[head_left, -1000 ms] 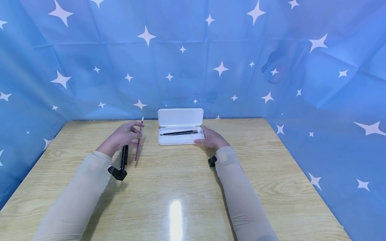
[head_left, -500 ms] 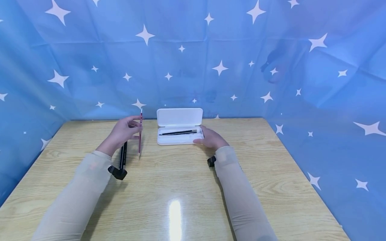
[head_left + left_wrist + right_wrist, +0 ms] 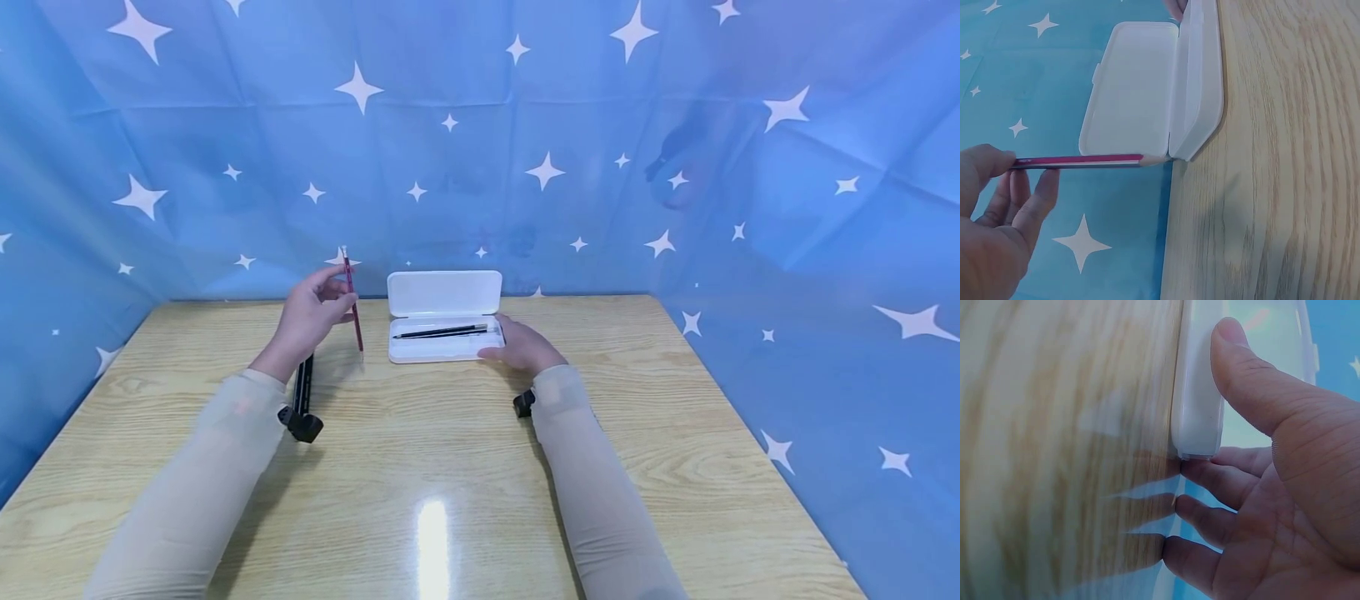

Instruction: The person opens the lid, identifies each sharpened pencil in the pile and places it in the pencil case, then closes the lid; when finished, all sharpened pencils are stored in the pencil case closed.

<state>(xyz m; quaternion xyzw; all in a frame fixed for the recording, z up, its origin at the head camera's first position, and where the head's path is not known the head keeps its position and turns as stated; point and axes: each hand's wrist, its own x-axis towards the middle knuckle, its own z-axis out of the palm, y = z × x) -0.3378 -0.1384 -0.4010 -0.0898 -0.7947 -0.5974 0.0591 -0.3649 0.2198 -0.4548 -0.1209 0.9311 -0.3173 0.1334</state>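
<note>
My left hand (image 3: 311,321) pinches a red pencil (image 3: 353,305) between thumb and fingers, above the table left of the white pencil case (image 3: 397,354). The pencil stands tilted in the head view, its sharpened tip (image 3: 1154,160) down. The case is open, its lid (image 3: 444,293) raised at the back. A black pencil (image 3: 441,332) lies in the tray, and a thin dark line beside it is unclear. My right hand (image 3: 525,343) holds the case's right end, thumb (image 3: 1232,337) over the front wall and fingers (image 3: 1210,481) at the end.
Long black stick-like things (image 3: 303,383) lie on the wooden table (image 3: 465,467) beside my left wrist, partly hidden by it. A blue curtain with white stars (image 3: 450,183) hangs behind the table. Each wrist wears a small black camera (image 3: 302,425).
My left hand has lifted the red pencil up and away, and the pencil's lower end has swung towards the case. My right hand and the case have stayed in place.
</note>
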